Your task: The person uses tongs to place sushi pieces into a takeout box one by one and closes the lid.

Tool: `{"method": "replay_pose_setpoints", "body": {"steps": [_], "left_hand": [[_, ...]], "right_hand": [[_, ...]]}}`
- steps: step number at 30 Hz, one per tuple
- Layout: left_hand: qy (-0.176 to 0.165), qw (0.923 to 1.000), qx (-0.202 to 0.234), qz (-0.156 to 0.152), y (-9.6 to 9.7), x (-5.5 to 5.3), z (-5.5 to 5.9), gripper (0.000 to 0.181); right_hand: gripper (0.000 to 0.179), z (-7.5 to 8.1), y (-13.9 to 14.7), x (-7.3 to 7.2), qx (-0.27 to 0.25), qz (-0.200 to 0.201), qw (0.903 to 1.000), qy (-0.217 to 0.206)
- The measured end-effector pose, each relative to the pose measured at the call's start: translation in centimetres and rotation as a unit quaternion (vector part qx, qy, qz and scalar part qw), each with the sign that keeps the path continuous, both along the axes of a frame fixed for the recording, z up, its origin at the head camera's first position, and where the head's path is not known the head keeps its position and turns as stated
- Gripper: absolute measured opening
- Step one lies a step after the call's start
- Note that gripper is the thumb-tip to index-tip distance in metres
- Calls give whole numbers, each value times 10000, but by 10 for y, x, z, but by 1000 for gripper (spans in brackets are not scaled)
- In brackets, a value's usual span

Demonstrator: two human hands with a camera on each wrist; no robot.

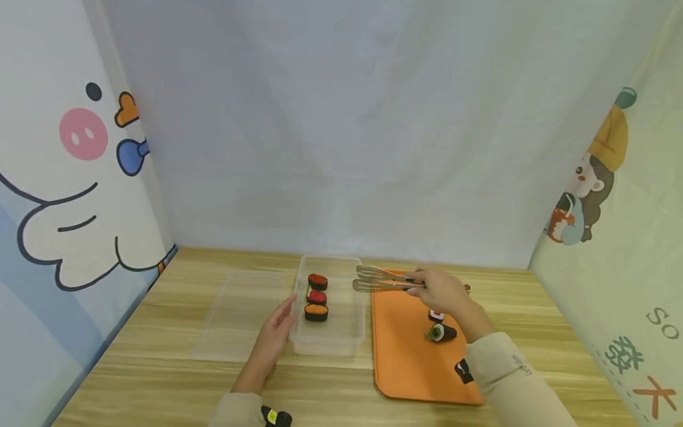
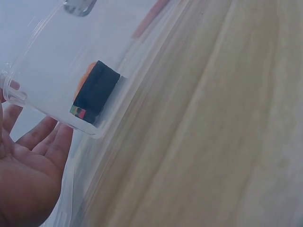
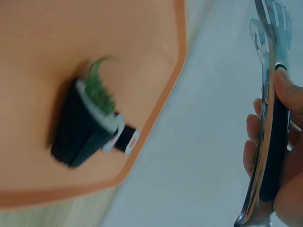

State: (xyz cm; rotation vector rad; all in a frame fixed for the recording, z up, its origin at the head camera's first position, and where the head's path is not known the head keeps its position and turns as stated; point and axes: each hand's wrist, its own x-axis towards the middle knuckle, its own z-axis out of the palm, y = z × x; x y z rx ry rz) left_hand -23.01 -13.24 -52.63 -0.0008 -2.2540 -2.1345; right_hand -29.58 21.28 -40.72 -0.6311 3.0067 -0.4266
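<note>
My right hand (image 1: 441, 290) grips metal serving tongs (image 1: 376, 286) with dark handles, above the orange tray (image 1: 397, 356)'s far left. The tongs' slotted tips stand apart with nothing between them; in the right wrist view, fingers and thumb wrap the handle (image 3: 275, 151). At the left wall of a clear plastic box (image 1: 341, 332), my left hand (image 1: 273, 335) rests with its fingers fairly straight against the rim. Inside lie a column of sushi pieces: a dark red-topped one (image 1: 318, 281), a bright red-topped one (image 1: 316, 297) and an orange-topped one (image 1: 316, 312).
On the tray lie a green-tufted hand roll (image 1: 441, 333), a white-and-red sushi roll (image 1: 436, 315) and a black-wrapped piece (image 1: 463, 371). A clear flat lid (image 1: 240, 317) lies left of the box on the wooden table (image 1: 160, 332). Cloth walls (image 1: 347, 148) enclose the table's back and sides.
</note>
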Motion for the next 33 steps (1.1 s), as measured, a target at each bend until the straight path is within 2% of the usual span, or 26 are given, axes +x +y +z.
{"method": "replay_pose_setpoints", "body": {"steps": [13, 19, 25, 33], "left_hand": [[-90, 9999, 88, -18, -2, 1, -2, 47], [-78, 10000, 54, -30, -1, 1, -1, 48], [-80, 10000, 47, -34, -1, 2, 1, 48], [-61, 10000, 19, 18, 0, 0, -2, 47]], "right_hand": [[41, -4, 73, -2, 214, -258, 9994, 95], [38, -11, 103, -3, 225, -169, 9996, 34], [37, -22, 122, -7, 197, -205, 9996, -25], [39, -33, 137, -13, 451, -437, 9978, -208]]}}
